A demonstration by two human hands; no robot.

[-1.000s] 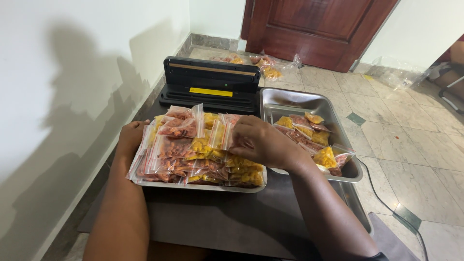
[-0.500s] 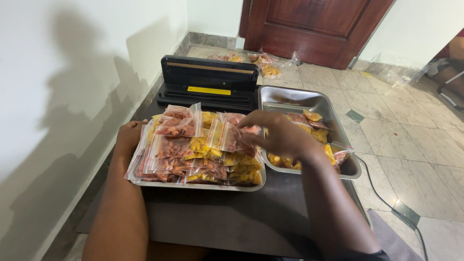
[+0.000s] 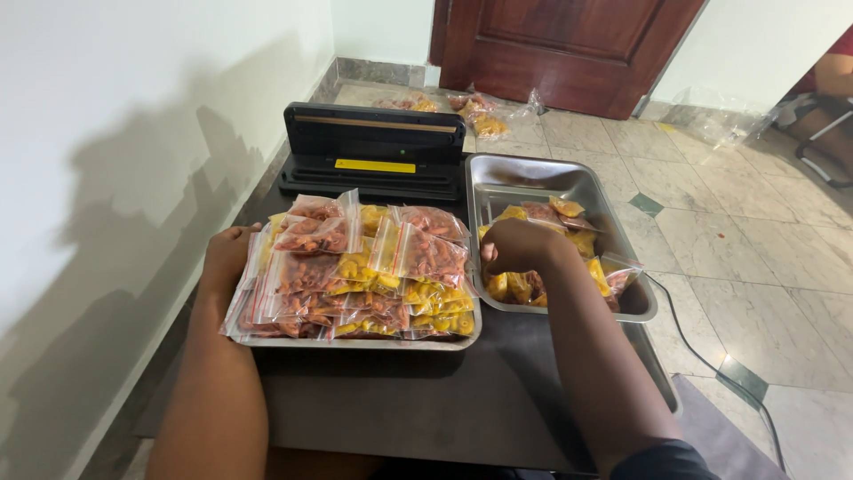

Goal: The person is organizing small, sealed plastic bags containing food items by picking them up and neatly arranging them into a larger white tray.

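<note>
A flat steel tray (image 3: 355, 341) on the dark table holds several clear zip bags (image 3: 364, 267) of orange-red and yellow food, stacked in rows. My left hand (image 3: 227, 262) grips the tray's left edge against the stack, its fingertips hidden by the bags. To the right stands a deep steel pan (image 3: 524, 173) with more filled bags (image 3: 569, 209). My right hand (image 3: 520, 244) is down inside this pan, its fingers curled onto a bag of yellow pieces (image 3: 511, 284).
A black vacuum sealer (image 3: 373, 147) sits behind the tray. A white wall runs along the left. A black cable (image 3: 689, 333) trails over the tiled floor at the right. More bags (image 3: 475, 111) lie by a wooden door (image 3: 569, 44).
My right hand has left the bags on the flat tray and moved right, down into the deep pan. My left hand has stayed at the tray's edge.
</note>
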